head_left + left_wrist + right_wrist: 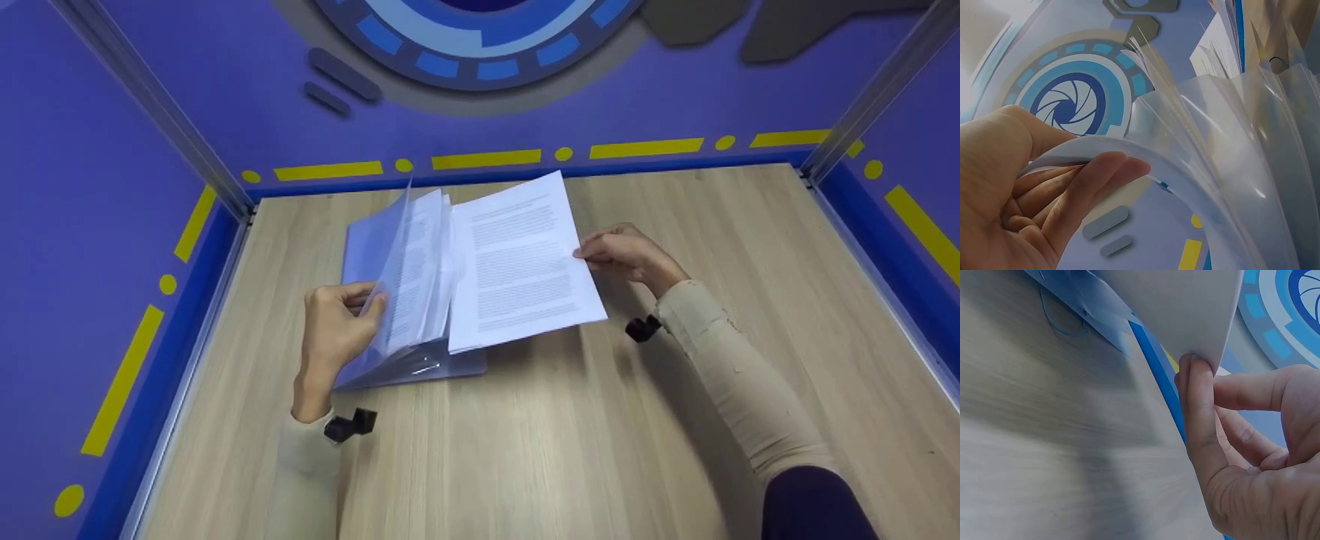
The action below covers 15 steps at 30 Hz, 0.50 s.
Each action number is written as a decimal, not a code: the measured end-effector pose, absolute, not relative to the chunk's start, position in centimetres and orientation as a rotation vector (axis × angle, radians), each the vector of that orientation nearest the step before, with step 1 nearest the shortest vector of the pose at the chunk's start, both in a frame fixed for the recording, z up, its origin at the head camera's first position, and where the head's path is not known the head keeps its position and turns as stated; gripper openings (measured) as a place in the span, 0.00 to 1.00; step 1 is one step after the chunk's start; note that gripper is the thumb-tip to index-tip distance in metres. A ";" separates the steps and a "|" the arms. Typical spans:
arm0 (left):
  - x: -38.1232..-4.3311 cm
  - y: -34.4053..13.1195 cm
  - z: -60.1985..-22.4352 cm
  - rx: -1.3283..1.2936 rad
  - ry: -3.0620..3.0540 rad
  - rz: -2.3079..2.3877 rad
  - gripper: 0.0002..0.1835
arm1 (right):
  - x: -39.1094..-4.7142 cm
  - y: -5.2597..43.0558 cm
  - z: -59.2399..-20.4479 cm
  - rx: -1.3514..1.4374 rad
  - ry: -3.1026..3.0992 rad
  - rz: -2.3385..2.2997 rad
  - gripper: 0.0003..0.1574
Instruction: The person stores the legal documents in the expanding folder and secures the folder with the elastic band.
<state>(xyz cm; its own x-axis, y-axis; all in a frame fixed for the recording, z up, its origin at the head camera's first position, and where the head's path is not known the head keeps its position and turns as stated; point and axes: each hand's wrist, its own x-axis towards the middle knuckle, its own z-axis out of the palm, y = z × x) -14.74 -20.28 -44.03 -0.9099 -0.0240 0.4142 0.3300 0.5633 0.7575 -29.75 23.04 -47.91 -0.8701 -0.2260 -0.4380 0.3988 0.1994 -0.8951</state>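
A translucent folder with several clear pockets stands spread on the table, printed papers inside it. On its left side, my left hand pinches the folder's clear cover between thumb and fingers; the left wrist view shows that cover bending away from the grip. My right hand pinches the right edge of some white printed paper, which is held tilted over the folder's right part. Whether this paper is one sheet or several I cannot tell. In the right wrist view, thumb and fingertips meet on the paper's edge.
The wooden table extends around the folder. Blue-purple panels with yellow marks and metal corner posts enclose it at the back and sides. A thin cord loop hangs by the folder. Small black devices sit at both wrists.
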 end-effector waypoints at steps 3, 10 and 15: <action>-14.7 -20.3 -44.0 -0.245 -2.425 -1.274 0.09 | -29.7 22.6 -48.0 0.158 1.985 -1.721 0.08; -14.7 -20.3 -43.9 -0.236 -2.434 -1.254 0.09 | -29.8 21.5 -47.9 0.148 1.975 -1.733 0.04; -14.7 -20.1 -44.0 -0.237 -2.428 -1.257 0.09 | -29.9 21.0 -48.0 0.168 1.976 -1.728 0.03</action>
